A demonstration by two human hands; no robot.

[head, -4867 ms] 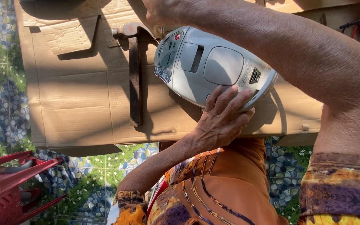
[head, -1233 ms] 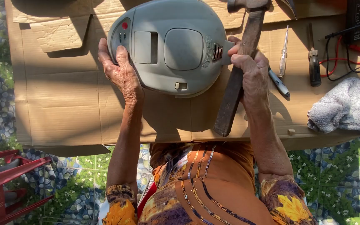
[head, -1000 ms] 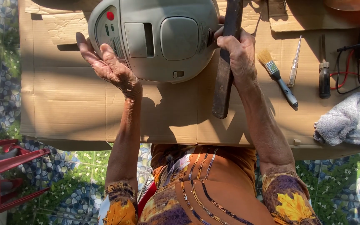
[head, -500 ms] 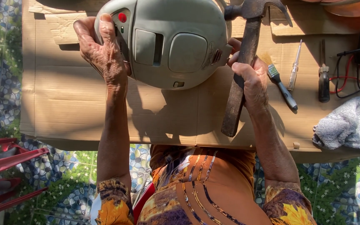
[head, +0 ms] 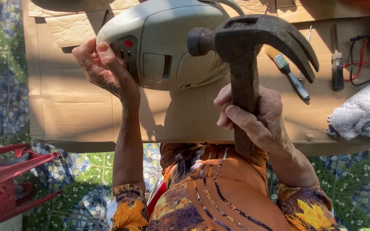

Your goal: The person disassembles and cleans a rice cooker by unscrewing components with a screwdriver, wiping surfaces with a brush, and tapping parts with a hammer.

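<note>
1. A cardboard sheet point(head: 78, 119) is spread over a patterned floor point(head: 5, 77).
2. A grey appliance point(head: 168, 47) is gripped at the sheet's far edge by the left hand point(head: 105, 68).
3. A hammer point(head: 247, 64) is clenched in the right hand point(head: 253, 117), raised above the sheet.
4. A brush point(head: 290, 75), screwdriver point(head: 337, 64) and cloth point(head: 362, 113) are laid near the right edge.

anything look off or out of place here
Yes: the right hand holds a rusty claw hammer raised right in front of a grey plastic appliance that the left hand steadies. A heavy hammer is an odd match for a thin plastic casing. No damage shows.
</note>
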